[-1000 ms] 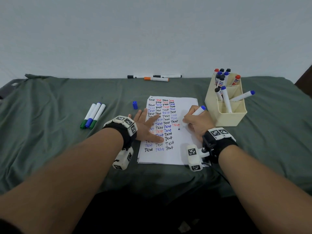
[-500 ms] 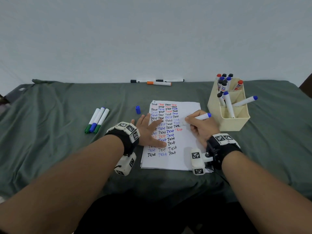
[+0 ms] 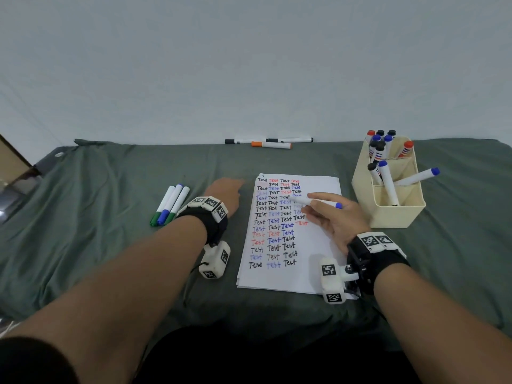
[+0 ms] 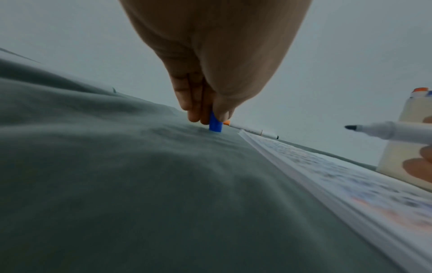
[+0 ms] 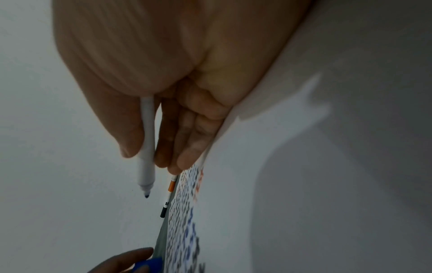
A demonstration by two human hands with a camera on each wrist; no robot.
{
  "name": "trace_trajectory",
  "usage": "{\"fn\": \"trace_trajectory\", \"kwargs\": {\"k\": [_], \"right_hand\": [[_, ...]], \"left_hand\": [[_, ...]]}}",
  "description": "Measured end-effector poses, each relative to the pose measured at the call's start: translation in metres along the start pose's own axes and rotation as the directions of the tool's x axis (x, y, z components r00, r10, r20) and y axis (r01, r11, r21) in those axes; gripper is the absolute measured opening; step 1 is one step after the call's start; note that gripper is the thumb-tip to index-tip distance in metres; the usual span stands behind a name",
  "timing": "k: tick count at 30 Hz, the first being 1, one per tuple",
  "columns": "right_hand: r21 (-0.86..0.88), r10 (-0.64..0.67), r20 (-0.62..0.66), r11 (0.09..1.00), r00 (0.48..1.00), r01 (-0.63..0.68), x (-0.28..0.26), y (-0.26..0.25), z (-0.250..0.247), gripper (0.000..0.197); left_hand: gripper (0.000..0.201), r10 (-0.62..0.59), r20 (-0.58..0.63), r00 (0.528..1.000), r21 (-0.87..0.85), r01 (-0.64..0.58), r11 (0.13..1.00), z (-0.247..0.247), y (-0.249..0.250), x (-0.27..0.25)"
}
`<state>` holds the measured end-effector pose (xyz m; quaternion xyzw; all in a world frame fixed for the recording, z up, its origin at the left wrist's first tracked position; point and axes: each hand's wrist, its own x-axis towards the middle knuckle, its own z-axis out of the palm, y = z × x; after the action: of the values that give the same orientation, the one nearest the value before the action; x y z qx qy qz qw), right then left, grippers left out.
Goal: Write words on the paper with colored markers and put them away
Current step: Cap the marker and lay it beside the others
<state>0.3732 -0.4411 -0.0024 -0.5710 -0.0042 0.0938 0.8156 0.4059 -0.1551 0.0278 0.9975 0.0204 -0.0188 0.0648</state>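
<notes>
A white paper covered with rows of "Test" in black, blue and red lies on the green cloth. My right hand holds an uncapped blue marker level above the sheet, its tip pointing left. My left hand has reached onto the cloth left of the paper, and its fingertips pinch the upright blue cap standing there. In the head view the hand hides the cap. The cap also shows at the bottom of the right wrist view.
A cream organiser holding several markers stands right of the paper. Three markers with green and blue caps lie at the left. More markers lie along the far edge by the wall. The cloth is wrinkled.
My left hand left the paper and moved up and left to the blue cap, taking hold of it. My right hand lifted the marker off the sheet and turned it level.
</notes>
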Motion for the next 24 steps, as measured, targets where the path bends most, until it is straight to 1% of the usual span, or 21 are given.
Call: {"fn": "trace_trajectory", "kwargs": {"k": [3, 4, 6, 9, 12, 15, 18, 21, 24], "right_hand": [[-0.036, 0.003, 0.008, 0.999, 1.0, -0.002, -0.001, -0.001, 0.002, 0.018], [-0.049, 0.0, 0.012, 0.999, 1.0, 0.001, -0.001, -0.001, 0.002, 0.019], [-0.06, -0.007, 0.019, 0.998, 1.0, 0.008, -0.001, -0.001, 0.003, 0.018], [-0.102, -0.011, 0.031, 0.995, 0.999, 0.014, -0.001, 0.0, 0.003, 0.019], [-0.128, -0.018, 0.052, 0.992, 0.998, 0.024, 0.0, 0.0, 0.002, 0.021], [-0.133, -0.029, 0.068, 0.99, 0.997, 0.038, 0.0, 0.001, 0.001, 0.022], [-0.154, -0.038, 0.074, 0.987, 0.997, 0.049, 0.0, 0.002, 0.0, 0.023], [-0.257, -0.051, 0.083, 0.964, 0.995, 0.071, 0.0, 0.002, 0.0, 0.024], [-0.331, -0.063, 0.085, 0.94, 0.994, 0.088, -0.002, 0.001, 0.001, 0.025]], "left_hand": [[0.021, -0.039, -0.012, 0.999, -0.058, 0.038, 0.998, -0.003, 0.003, 0.002], [0.017, -0.032, -0.031, 0.999, -0.093, 0.029, 0.995, -0.003, 0.006, 0.0], [0.013, 0.021, -0.077, 0.997, -0.151, -0.033, 0.988, -0.001, 0.015, -0.006], [0.013, 0.122, -0.118, 0.986, -0.184, -0.142, 0.973, 0.001, 0.028, -0.014], [0.012, 0.185, -0.094, 0.978, -0.185, -0.2, 0.962, 0.002, 0.037, -0.019], [0.013, 0.228, -0.054, 0.972, -0.166, -0.234, 0.958, 0.004, 0.044, -0.021], [0.014, 0.243, -0.031, 0.969, -0.17, -0.245, 0.955, 0.005, 0.048, -0.021], [0.014, 0.284, -0.027, 0.959, -0.156, -0.284, 0.946, 0.007, 0.051, -0.023], [0.02, 0.298, -0.025, 0.954, -0.181, -0.298, 0.937, 0.008, 0.052, -0.022]]}}
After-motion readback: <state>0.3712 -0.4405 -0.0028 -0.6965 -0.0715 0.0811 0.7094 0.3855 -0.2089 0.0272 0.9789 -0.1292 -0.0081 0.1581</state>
